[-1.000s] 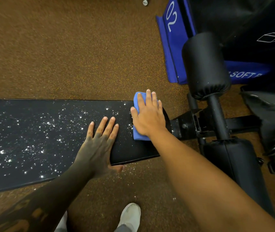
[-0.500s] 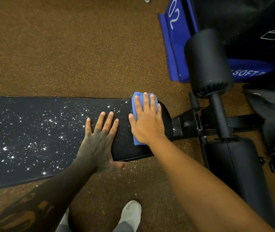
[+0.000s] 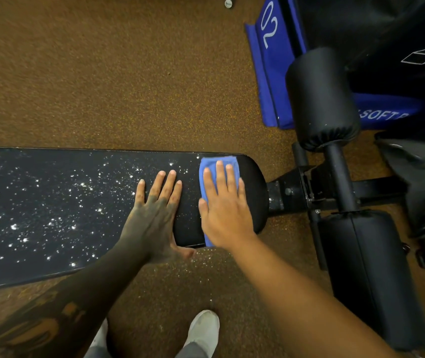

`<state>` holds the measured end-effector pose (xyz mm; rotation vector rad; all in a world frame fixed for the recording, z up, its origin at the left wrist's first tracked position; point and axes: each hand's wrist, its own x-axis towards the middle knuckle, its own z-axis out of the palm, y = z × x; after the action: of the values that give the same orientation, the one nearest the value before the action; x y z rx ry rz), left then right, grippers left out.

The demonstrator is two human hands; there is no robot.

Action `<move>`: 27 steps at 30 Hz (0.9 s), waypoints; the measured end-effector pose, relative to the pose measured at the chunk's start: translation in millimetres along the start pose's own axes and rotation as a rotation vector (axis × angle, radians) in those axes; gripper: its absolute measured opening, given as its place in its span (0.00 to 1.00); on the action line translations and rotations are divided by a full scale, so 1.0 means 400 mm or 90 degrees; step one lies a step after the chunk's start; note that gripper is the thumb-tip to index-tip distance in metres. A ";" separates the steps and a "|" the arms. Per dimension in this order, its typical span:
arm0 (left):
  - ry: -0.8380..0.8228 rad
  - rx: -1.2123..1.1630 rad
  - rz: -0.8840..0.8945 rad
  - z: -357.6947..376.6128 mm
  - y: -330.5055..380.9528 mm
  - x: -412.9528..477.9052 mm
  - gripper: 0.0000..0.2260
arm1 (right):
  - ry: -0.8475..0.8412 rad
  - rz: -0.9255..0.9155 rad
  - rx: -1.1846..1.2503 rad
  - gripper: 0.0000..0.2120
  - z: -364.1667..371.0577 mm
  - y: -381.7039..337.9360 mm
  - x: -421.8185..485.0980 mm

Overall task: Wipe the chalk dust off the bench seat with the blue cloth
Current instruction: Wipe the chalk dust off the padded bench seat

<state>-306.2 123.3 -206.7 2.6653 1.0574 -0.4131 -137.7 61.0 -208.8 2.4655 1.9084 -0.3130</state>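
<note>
The right hand (image 3: 225, 210), fingers straight and together, pressed the cloth (image 3: 211, 161) flat at the worktop's (image 3: 51, 164) right end, centre frame. The left hand (image 3: 154, 215), spread, lay beside it, apparently for support. Unwiped chalk (image 3: 13, 226) lay leftward.

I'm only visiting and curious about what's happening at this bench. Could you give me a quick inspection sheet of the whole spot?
Surface: black bench seat, white chalk dust speckled over its left and middle; right end looks clean.
Job's things: blue cloth lying on the seat's right end.
Clutter: small metal piece on the floor, far side.
Hands: left hand flat on the seat; right hand pressing the cloth, fingers straight.
Cables: nothing seen.
Surroundings: brown speckled floor, black roller pad, blue mat marked 02, white shoe.
</note>
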 end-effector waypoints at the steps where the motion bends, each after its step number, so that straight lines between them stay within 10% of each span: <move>1: -0.002 -0.008 -0.001 -0.002 -0.003 -0.001 0.67 | -0.009 -0.010 0.003 0.32 0.002 0.000 -0.026; 27: 0.011 0.013 0.024 0.012 -0.037 -0.024 0.66 | -0.006 0.000 0.012 0.32 0.011 -0.048 -0.025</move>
<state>-324.3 126.3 -209.6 2.7073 1.0122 -0.3966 -159.0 55.9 -209.5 2.4703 1.9110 -0.3435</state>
